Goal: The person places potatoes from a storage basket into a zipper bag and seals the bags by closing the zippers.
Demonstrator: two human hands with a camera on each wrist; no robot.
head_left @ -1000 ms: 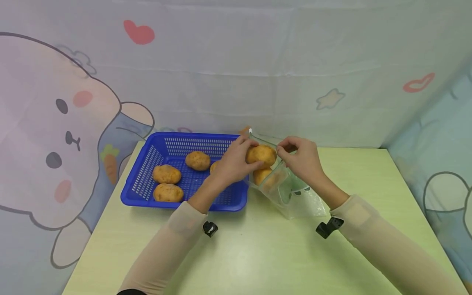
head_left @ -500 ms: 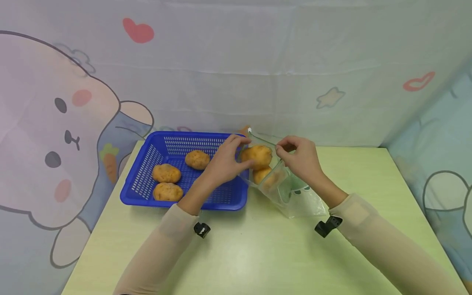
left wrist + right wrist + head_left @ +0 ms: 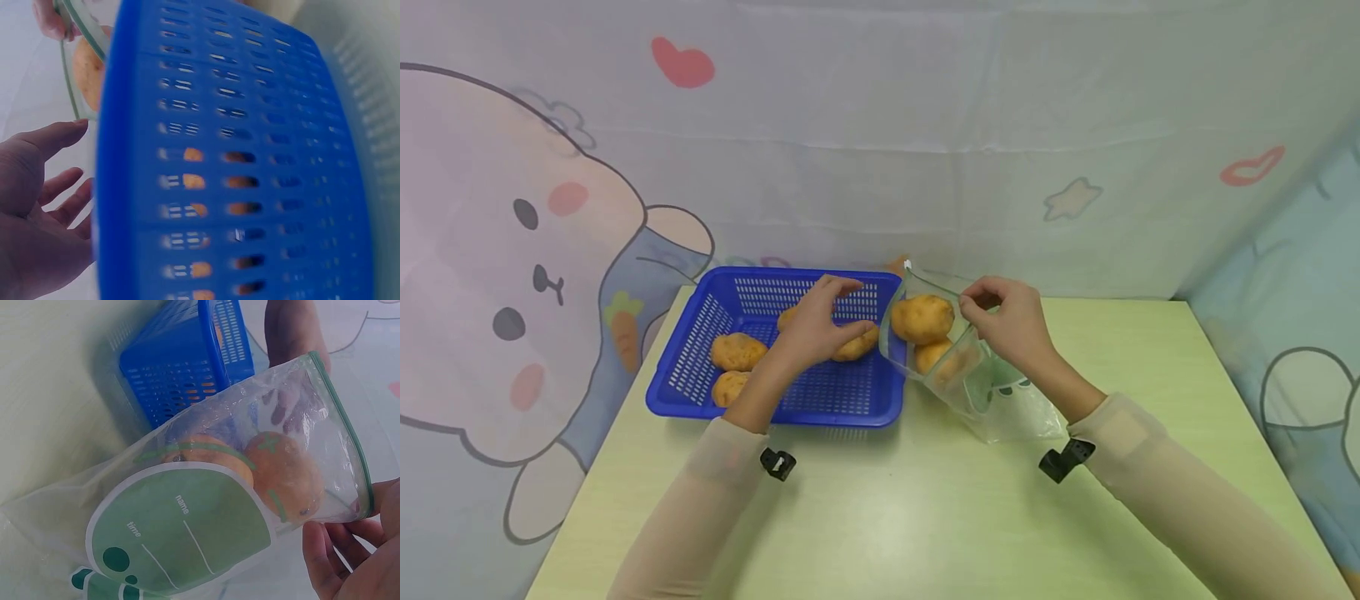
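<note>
My right hand pinches the green-edged rim of a clear zip bag between thumb and fingers. Inside the bag, a potato lies near the mouth, against a second potato deeper in. The right wrist view shows both through the plastic, beside a green printed label. My left hand, thumb and fingers spread apart, hangs over the blue basket and holds nothing. Close under its thumb lies a potato in the basket; whether they touch I cannot tell.
More potatoes lie in the basket: one potato at its left, another potato nearer the front, one partly behind my left hand. Basket and bag stand side by side on a pale green table. A printed curtain hangs behind.
My left hand has let go of a potato in the bag's mouth and moved left over the basket. That potato now rests in the bag. My right hand stays on the rim.
</note>
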